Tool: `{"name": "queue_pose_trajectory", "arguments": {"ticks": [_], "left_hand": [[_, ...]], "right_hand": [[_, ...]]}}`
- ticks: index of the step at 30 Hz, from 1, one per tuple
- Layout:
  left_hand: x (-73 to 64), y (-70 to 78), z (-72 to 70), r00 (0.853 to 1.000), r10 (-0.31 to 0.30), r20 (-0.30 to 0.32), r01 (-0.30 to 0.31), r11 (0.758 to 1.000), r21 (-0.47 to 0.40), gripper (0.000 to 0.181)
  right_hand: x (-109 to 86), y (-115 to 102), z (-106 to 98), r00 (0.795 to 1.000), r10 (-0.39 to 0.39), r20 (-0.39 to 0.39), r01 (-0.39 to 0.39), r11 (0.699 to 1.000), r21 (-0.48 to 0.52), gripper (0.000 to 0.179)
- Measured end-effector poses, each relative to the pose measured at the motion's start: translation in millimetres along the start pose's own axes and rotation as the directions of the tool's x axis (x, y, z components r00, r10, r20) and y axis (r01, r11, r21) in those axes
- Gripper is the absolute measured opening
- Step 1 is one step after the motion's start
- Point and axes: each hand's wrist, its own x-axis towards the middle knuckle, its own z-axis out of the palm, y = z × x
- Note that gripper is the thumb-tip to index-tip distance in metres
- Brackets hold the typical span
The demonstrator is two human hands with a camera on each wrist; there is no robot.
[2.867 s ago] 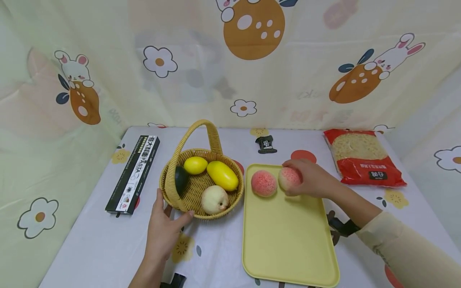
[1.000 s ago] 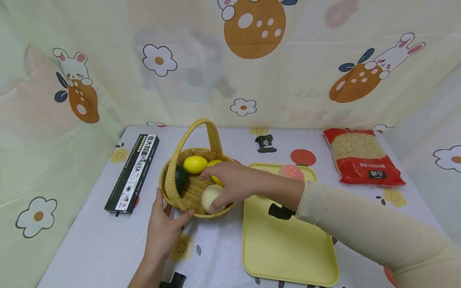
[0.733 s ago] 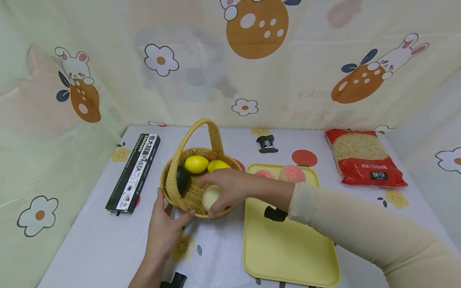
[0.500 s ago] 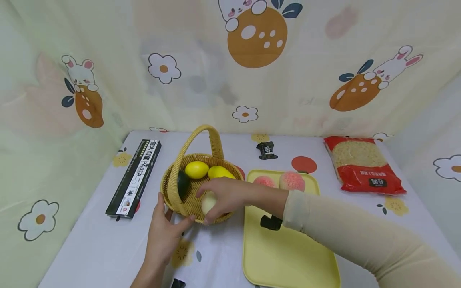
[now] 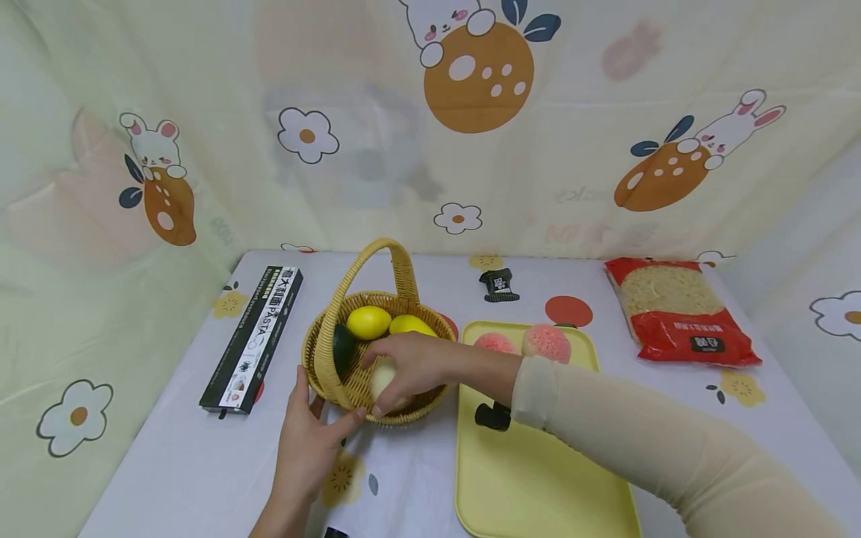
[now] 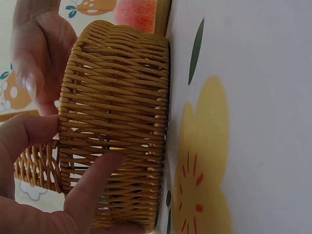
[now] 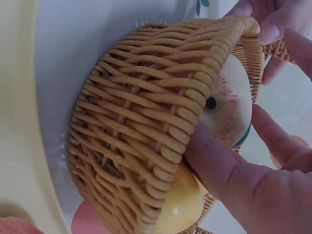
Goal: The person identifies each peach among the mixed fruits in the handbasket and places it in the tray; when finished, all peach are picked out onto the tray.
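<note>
My left hand (image 5: 309, 441) holds the near left side of a wicker basket (image 5: 403, 415), thumb at the rim. In the left wrist view its fingers press against the woven wall (image 6: 117, 87). My right hand (image 5: 413, 362) reaches over the right rim into the basket, fingers and thumb around a pale round fruit (image 5: 383, 377). The right wrist view shows that fruit cream with red specks and a dark spot (image 7: 210, 103). Beside it lie a lemon (image 5: 368, 323), a longer yellow fruit (image 5: 412, 324) partly hidden by the hand, and a dark green fruit (image 5: 343, 349).
Right of the basket lies a yellow tray (image 5: 538, 478) with two pink peaches (image 5: 495, 342) at its far end, under the right forearm. A black pasta box (image 5: 252, 340) lies left, a small black packet (image 5: 499, 285) behind, a red bag (image 5: 682, 310) back right.
My right hand has left a peach on the tray and moved left into the basket, around the pale fruit, which has shifted slightly left. My left hand stays on the basket.
</note>
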Motion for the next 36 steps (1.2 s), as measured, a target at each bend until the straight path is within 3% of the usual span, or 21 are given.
{"name": "queue_pose_trajectory", "arguments": {"ticks": [10,19,36], "left_hand": [[0.2,-0.2,-0.1,1.0,-0.003,0.002,0.003,1.0,-0.004,0.123],[-0.4,2.0,0.0,1.0,-0.013,0.0,0.013,1.0,0.005,0.124],[-0.3,1.8,-0.5,1.0,-0.025,0.004,0.025,1.0,0.007,0.125]], "right_hand": [[14.3,1,2,1.0,0.01,0.026,-0.012,0.996,0.085,0.071],[23.4,-2,7,0.996,0.051,0.076,-0.06,0.99,0.124,0.082],[34.6,-7,12,0.984,0.136,0.119,-0.155,0.975,0.159,0.069]]}}
